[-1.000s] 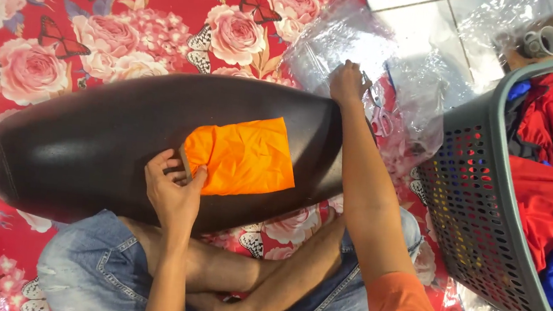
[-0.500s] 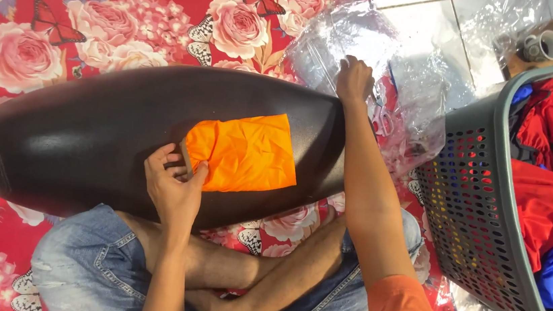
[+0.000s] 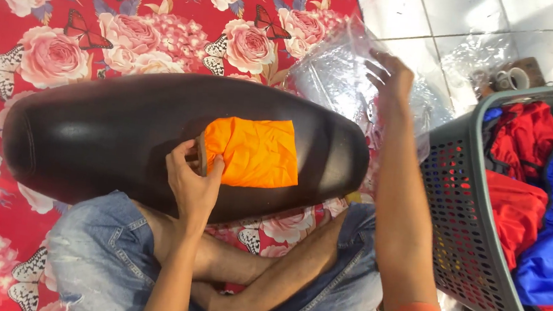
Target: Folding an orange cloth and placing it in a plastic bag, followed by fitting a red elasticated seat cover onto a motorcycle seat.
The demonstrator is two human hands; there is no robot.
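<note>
A folded orange cloth (image 3: 253, 152) lies on a long black padded cushion (image 3: 109, 139) that rests across my crossed legs. My left hand (image 3: 194, 183) grips the cloth's left edge, thumb on top and fingers curled under it. My right hand (image 3: 390, 78) is raised past the cushion's right end and pinches a clear plastic bag (image 3: 335, 73), which is lifted off the floor and crumpled around my fingers.
A grey perforated laundry basket (image 3: 463, 214) stands at the right, filled with red and blue cloths. More clear plastic bags (image 3: 475, 60) and tape rolls (image 3: 508, 78) lie on the white tiles behind it. A red flowered mat (image 3: 100, 17) covers the floor.
My right hand has lifted from the floor beside the cushion, bringing the clear plastic bag up with it. My left hand stays on the orange cloth's edge.
</note>
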